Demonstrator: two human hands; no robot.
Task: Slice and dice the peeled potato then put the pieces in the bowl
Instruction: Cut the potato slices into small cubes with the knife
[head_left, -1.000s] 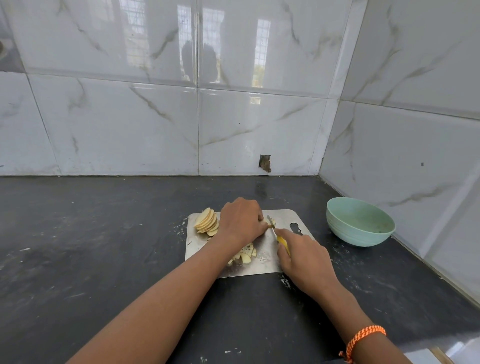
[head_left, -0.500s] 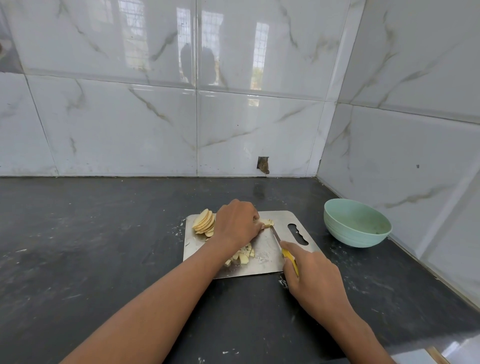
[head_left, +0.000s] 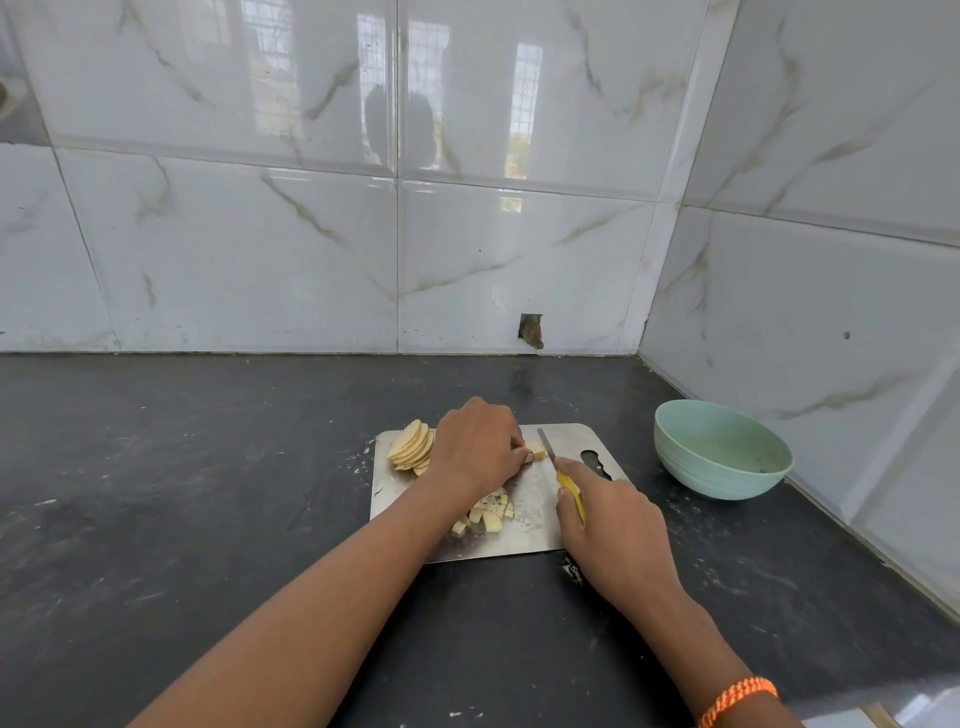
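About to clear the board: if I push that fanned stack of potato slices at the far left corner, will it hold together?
Probably not. The potato slices lean loosely overlapped, so they would likely slide apart. They look thin, perhaps snappable, and likely slick on the steel cutting board.

The scene was brightly and evenly lit by daylight. The glossy wall tiles (head_left: 291, 244) mirrored barred windows behind the camera as pale glare patches, along with a dim silhouette. Shadows on the dark table (head_left: 156, 467) were soft and faint. Focus was sharp at the centre; the wide lens bowed tile joints and table edges toward the frame's borders.
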